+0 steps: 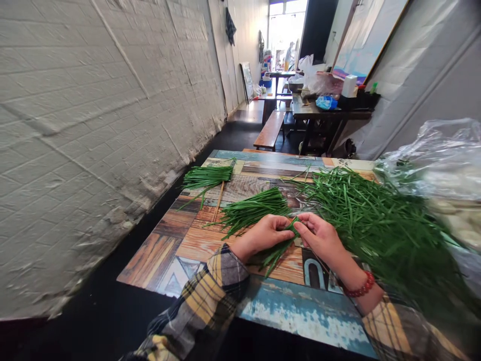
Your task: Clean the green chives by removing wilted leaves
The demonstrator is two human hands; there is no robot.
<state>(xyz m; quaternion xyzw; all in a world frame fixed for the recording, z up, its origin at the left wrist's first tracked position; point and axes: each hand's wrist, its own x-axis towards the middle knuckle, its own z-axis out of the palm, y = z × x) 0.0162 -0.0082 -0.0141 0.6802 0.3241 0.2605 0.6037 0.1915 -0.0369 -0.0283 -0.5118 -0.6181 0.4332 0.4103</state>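
My left hand (263,231) and my right hand (319,235) meet over the table, fingertips pinched together on a small bunch of garlic chives (277,256). Its green blades hang toward the near edge of the table. A thin stick seems to run under my right hand, mostly hidden. Just beyond my left hand lies a neat bundle of chives (257,206). Farther left is a skewered chive bundle (208,175), with its bamboo stick (218,200) pointing toward me. Right of my right hand spreads a large loose heap of chives (361,205).
The table (150,268) has a patchwork wood-print top. A clear plastic bag (443,155) with pale contents sits at its right edge. A rough white wall (112,125) runs along the left. Ahead are a wooden bench (271,129) and a dark table (319,111) with bags on it.
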